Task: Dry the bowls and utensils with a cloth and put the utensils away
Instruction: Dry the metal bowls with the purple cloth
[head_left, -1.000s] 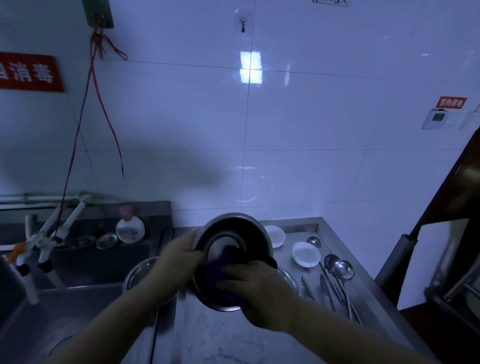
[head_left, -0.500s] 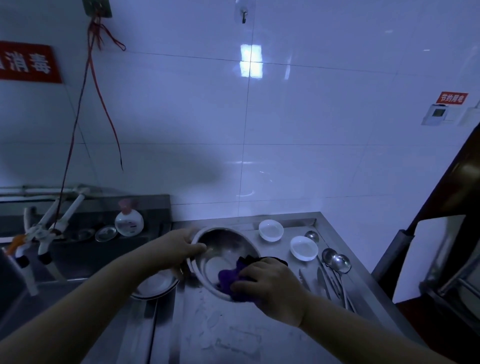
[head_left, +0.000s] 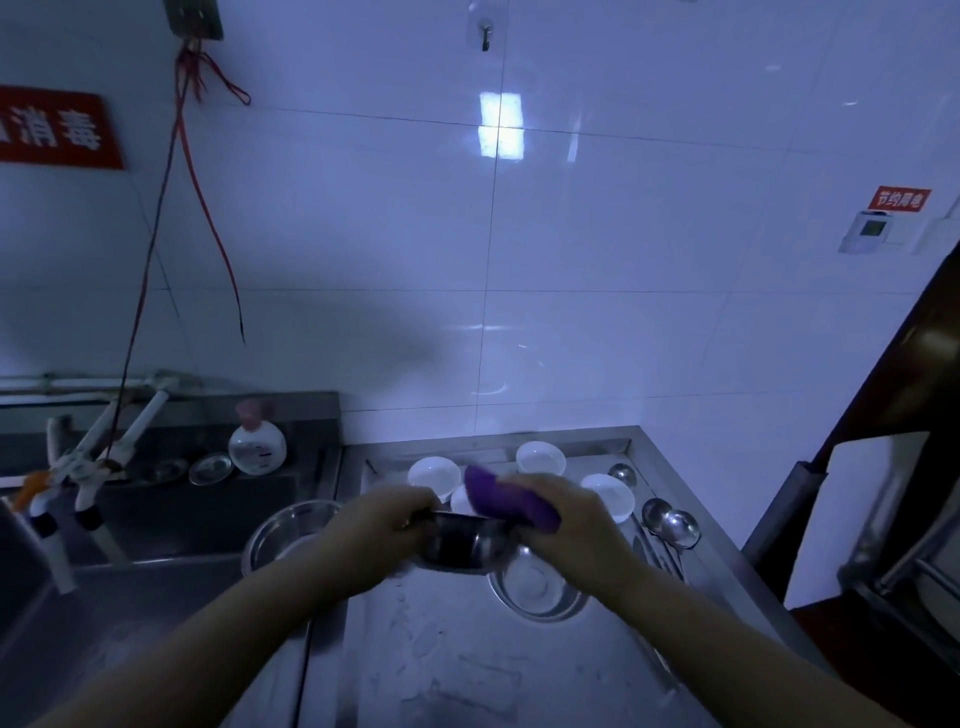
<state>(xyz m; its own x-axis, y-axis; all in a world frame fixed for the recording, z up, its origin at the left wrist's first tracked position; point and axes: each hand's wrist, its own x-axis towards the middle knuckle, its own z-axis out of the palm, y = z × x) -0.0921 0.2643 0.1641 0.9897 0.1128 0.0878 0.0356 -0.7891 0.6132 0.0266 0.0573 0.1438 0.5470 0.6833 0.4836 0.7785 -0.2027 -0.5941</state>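
I hold a steel bowl level above the steel counter. My left hand grips its left rim. My right hand clutches a purple cloth at the bowl's right rim. Under the right hand another steel bowl rests on the counter. A third steel bowl sits at the sink's edge to the left. Several small white bowls stand at the back of the counter. Ladles and spoons lie along the counter's right side.
A sink with taps lies on the left, with a soap bottle and small lids on its ledge. Red wires hang down the tiled wall. A dark door frame and a white board stand at the right.
The steel bowl went from tilted toward me to level and lower. My right hand drew the cloth out of the bowl's inside up to its right rim. The camera tipped down.
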